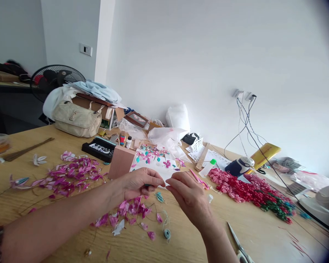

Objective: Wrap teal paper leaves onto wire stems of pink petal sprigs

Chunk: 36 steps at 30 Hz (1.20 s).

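My left hand and my right hand meet fingertip to fingertip above the table, both closed in a pinch. A small dark teal bit shows under the left fingers; whatever lies between the fingertips is too fine to make out. Below them, pink fabric petals on thin stems lie loose, with a teal petal piece and a white one. A small spool of grey-blue thread rests nearer me, its loose thread trailing upward. Behind the hands a white sheet with pink and teal flowers leans near a wooden block.
A larger pile of pink petals spreads at left. Scissors lie at front right, pink-handled scissors beyond my right hand. Red and green bundles, a glue bottle, a black tray and a beige bag surround the workspace.
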Each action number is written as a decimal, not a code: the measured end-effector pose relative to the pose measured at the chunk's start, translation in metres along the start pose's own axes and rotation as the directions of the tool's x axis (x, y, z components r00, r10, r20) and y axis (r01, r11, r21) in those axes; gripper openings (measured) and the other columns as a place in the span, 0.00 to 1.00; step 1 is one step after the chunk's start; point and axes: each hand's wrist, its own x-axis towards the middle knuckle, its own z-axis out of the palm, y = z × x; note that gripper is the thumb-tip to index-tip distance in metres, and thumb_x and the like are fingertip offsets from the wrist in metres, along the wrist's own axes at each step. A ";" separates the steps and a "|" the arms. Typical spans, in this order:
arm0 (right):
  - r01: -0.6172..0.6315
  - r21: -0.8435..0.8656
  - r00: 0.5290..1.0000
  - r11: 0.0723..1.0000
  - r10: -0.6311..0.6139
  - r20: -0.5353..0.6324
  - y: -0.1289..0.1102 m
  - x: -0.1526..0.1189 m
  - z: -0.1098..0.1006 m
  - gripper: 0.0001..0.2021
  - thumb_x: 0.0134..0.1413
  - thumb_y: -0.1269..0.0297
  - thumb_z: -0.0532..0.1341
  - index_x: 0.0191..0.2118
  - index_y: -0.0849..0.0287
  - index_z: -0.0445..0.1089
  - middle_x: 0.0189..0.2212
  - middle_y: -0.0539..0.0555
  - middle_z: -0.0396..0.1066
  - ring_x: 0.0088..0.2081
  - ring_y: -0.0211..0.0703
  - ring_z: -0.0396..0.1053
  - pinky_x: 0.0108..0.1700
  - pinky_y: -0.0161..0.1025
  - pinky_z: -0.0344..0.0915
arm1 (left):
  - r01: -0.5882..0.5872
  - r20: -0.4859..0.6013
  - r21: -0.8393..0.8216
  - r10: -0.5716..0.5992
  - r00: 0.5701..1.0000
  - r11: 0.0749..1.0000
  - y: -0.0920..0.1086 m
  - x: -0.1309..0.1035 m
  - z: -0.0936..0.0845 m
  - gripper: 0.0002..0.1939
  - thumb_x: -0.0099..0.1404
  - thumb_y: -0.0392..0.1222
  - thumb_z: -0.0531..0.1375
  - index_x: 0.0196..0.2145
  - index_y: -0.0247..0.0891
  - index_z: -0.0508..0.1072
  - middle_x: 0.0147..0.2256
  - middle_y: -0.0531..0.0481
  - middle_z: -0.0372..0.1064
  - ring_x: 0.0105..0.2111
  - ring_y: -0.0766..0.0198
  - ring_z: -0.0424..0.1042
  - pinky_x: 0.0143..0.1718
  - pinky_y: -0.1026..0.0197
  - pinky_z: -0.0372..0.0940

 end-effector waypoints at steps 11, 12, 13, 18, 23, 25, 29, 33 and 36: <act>-0.061 0.066 0.998 0.996 0.061 0.003 0.000 -0.001 0.004 0.09 0.58 0.70 0.51 0.29 0.59 0.67 0.28 0.54 0.65 0.30 0.40 0.62 0.31 0.36 0.59 | -0.026 -0.015 0.101 0.028 0.999 0.995 0.000 -0.001 0.004 0.10 0.48 0.41 0.64 0.24 0.32 0.68 0.15 0.59 0.52 0.17 0.75 0.48 0.17 0.68 0.38; -0.083 0.069 0.997 0.994 0.083 -0.004 -0.001 0.000 0.006 0.09 0.58 0.70 0.51 0.29 0.59 0.65 0.28 0.54 0.65 0.30 0.40 0.62 0.31 0.36 0.58 | -0.046 -0.020 0.130 0.049 0.999 0.990 0.000 -0.001 0.005 0.10 0.49 0.41 0.63 0.24 0.32 0.68 0.15 0.59 0.51 0.17 0.75 0.47 0.17 0.68 0.38; -0.116 0.078 0.993 0.990 0.117 -0.013 -0.003 0.001 0.007 0.10 0.58 0.70 0.50 0.28 0.59 0.64 0.27 0.54 0.65 0.30 0.40 0.61 0.31 0.37 0.58 | -0.083 -0.040 0.184 0.092 0.995 0.979 0.000 -0.002 0.006 0.09 0.51 0.42 0.62 0.24 0.33 0.68 0.16 0.59 0.51 0.17 0.74 0.47 0.18 0.68 0.40; -0.452 0.234 0.888 0.861 0.459 0.029 -0.007 0.006 0.019 0.11 0.54 0.69 0.52 0.21 0.57 0.56 0.20 0.49 0.60 0.25 0.39 0.59 0.27 0.35 0.55 | -0.427 0.048 0.768 0.623 0.781 0.477 -0.003 -0.004 0.012 0.08 0.58 0.37 0.56 0.22 0.34 0.69 0.23 0.54 0.57 0.26 0.68 0.57 0.27 0.65 0.52; -0.583 0.332 0.811 0.741 0.554 0.188 0.000 0.002 0.011 0.10 0.55 0.63 0.52 0.25 0.58 0.60 0.20 0.48 0.62 0.25 0.38 0.60 0.26 0.34 0.57 | -0.359 -0.030 0.737 0.559 0.829 0.572 -0.002 -0.001 0.011 0.07 0.56 0.35 0.56 0.22 0.34 0.69 0.22 0.54 0.57 0.24 0.69 0.57 0.26 0.66 0.51; -0.470 0.319 0.882 0.823 0.451 0.134 0.003 0.000 0.003 0.05 0.54 0.62 0.54 0.34 0.57 0.63 0.28 0.51 0.66 0.29 0.40 0.63 0.30 0.36 0.61 | -0.227 -0.143 0.515 0.344 0.928 0.826 -0.001 0.000 0.008 0.06 0.54 0.38 0.59 0.23 0.34 0.69 0.18 0.57 0.54 0.20 0.72 0.52 0.21 0.67 0.46; -0.165 0.186 0.985 0.969 0.153 0.077 0.003 -0.003 -0.008 0.09 0.53 0.68 0.57 0.42 0.55 0.64 0.38 0.55 0.65 0.39 0.43 0.65 0.38 0.39 0.63 | -0.052 -0.079 0.137 0.063 0.995 0.989 0.000 0.001 0.002 0.10 0.49 0.42 0.64 0.24 0.33 0.69 0.16 0.59 0.52 0.17 0.75 0.47 0.17 0.68 0.38; -0.059 0.083 0.997 0.995 0.054 0.059 0.002 -0.002 -0.006 0.06 0.56 0.70 0.55 0.38 0.56 0.66 0.34 0.54 0.66 0.36 0.43 0.64 0.36 0.39 0.63 | -0.015 -0.007 0.002 0.015 1.000 1.000 -0.002 0.001 -0.001 0.10 0.47 0.40 0.66 0.24 0.32 0.70 0.16 0.59 0.53 0.17 0.76 0.47 0.17 0.69 0.36; -0.027 0.060 0.997 0.998 0.022 0.080 0.002 -0.001 -0.006 0.05 0.55 0.70 0.55 0.38 0.57 0.67 0.34 0.55 0.66 0.35 0.43 0.63 0.34 0.39 0.62 | 0.008 0.023 -0.045 -0.007 1.000 0.999 -0.002 0.001 -0.001 0.09 0.46 0.38 0.66 0.24 0.31 0.71 0.17 0.58 0.54 0.17 0.76 0.48 0.17 0.69 0.36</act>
